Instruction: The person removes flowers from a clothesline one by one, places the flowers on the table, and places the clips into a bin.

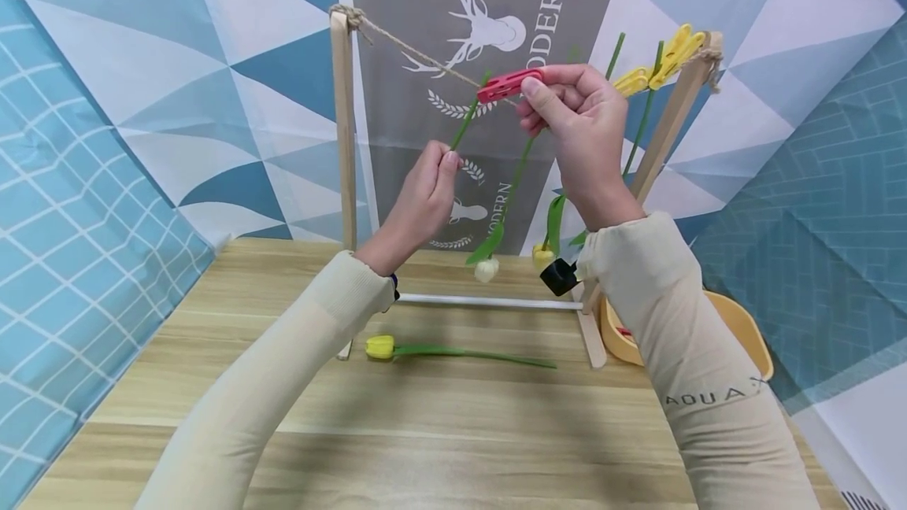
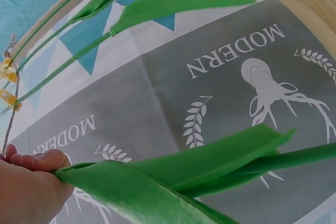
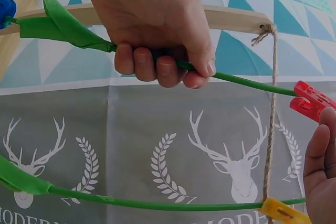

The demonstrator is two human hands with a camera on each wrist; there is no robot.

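My left hand (image 1: 425, 191) grips the green stem (image 3: 247, 83) of an artificial flower below the rope (image 1: 425, 57). Its blue bloom (image 3: 5, 10) shows at the left edge of the right wrist view, and its broad leaves (image 2: 157, 177) fill the front of the left wrist view. Between thumb and fingers, my right hand (image 1: 584, 120) pinches a red clothespin (image 1: 506, 85). The clothespin's tip meets the stem's upper end, where the stem crosses the rope. A white tulip (image 1: 486, 269) and a yellow tulip (image 1: 543, 256) hang head down nearby, with yellow clothespins (image 1: 676, 53) on the rope.
Two wooden posts (image 1: 345, 132) carry the rope, with a white rod (image 1: 489, 302) low between them. Another yellow tulip (image 1: 379, 347) lies on the wooden table (image 1: 425, 439). Behind my right forearm stands a yellow-orange basket (image 1: 744, 325). Patterned cloth hangs at the back.
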